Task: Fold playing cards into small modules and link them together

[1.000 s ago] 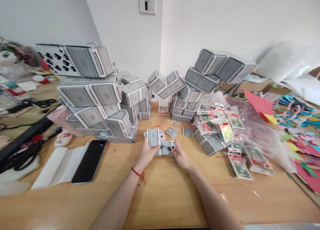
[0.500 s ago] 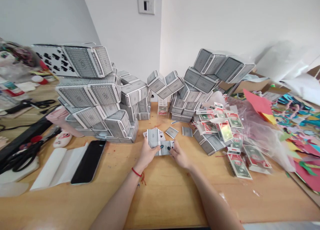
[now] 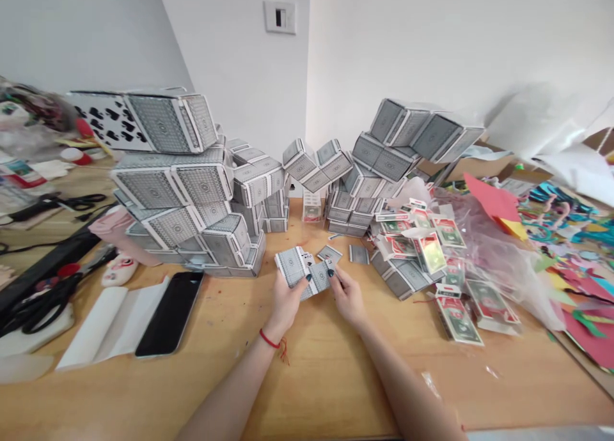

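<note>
My left hand [image 3: 288,299] is closed on several grey-backed playing cards [image 3: 290,265], its thumb pressed over their lower edge. The right end of these cards is pinched between the thumb and fingers of my right hand [image 3: 346,293]. Some card faces with black marks show between the backs. Just beyond my hands, one loose card [image 3: 330,253] and a second grey card piece [image 3: 359,254] lie on the table. Behind them stand box-shaped blocks made of cards, a tall stack [image 3: 201,185] on the left and another stack [image 3: 369,185] on the right.
A black phone [image 3: 170,313] lies on white paper [image 3: 96,323] at the left, near black scissors [image 3: 48,300]. Red and green card boxes [image 3: 458,316] crowd the right, beside clear plastic and coloured paper [image 3: 494,201]. A V-shaped card block [image 3: 316,166] bridges the stacks.
The held cards have turned and tilted, with the right end now pointing up and right. Both hands have shifted slightly, still holding the cards.
</note>
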The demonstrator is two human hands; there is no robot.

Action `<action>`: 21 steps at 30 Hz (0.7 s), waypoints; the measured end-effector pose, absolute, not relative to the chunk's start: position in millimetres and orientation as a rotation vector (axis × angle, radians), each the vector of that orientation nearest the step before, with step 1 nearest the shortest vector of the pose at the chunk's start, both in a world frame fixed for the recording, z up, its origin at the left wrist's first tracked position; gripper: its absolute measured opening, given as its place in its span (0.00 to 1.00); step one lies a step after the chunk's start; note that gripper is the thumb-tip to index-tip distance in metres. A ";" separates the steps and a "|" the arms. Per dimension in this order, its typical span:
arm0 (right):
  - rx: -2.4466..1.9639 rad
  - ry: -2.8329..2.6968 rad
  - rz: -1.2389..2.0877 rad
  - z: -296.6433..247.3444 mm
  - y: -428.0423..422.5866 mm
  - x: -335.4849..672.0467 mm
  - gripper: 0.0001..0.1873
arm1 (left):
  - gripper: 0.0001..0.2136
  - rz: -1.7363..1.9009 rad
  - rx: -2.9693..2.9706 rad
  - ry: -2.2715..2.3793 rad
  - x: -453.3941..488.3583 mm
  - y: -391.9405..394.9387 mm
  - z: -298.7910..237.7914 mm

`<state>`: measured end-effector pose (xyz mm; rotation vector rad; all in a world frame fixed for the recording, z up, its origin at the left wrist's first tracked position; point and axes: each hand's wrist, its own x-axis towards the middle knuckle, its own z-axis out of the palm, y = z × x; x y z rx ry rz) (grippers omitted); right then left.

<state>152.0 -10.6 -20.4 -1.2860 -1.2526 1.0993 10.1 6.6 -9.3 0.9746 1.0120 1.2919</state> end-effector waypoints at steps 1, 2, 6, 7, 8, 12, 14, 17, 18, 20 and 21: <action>-1.311 -1.284 0.997 -22.0 -11.3 152.2 0.20 | 0.26 1.297 0.970 1.023 10.2 6.3 -9.7; -1.331 -1.304 0.904 -23.1 -11.8 152.2 0.19 | 0.26 1.300 0.960 1.032 10.4 6.3 -9.9; -1.315 -1.200 0.942 -22.1 -11.3 152.3 0.12 | 0.24 1.280 0.887 1.021 10.3 7.1 -7.8; -1.273 -1.118 1.046 -20.7 -10.4 152.6 0.12 | 0.24 1.268 0.865 1.003 10.2 7.4 -6.9; -1.212 -1.025 1.174 -19.2 -9.3 153.1 0.14 | 0.24 1.256 0.847 0.982 10.0 7.6 -6.2; -0.925 -0.736 1.729 -15.8 -5.3 157.3 0.24 | 0.23 1.236 0.847 0.962 9.1 8.1 -6.1; -0.840 -0.705 1.975 -15.6 -5.2 159.8 0.27 | 0.23 1.247 0.877 0.997 8.7 8.0 -6.7; -0.817 -0.733 2.201 -13.8 -7.5 162.2 0.32 | 0.23 1.255 0.912 1.022 8.4 7.9 -5.6; -0.832 -0.745 2.219 -12.5 -8.4 162.4 0.33 | 0.23 1.254 0.919 1.019 8.3 7.7 -4.7; -0.864 -0.760 2.187 -9.7 -10.2 161.9 0.33 | 0.23 1.252 0.925 1.008 8.1 7.3 -2.5; -0.871 -0.763 2.161 -8.5 -10.9 161.3 0.31 | 0.24 1.250 0.925 1.004 8.0 7.0 -1.5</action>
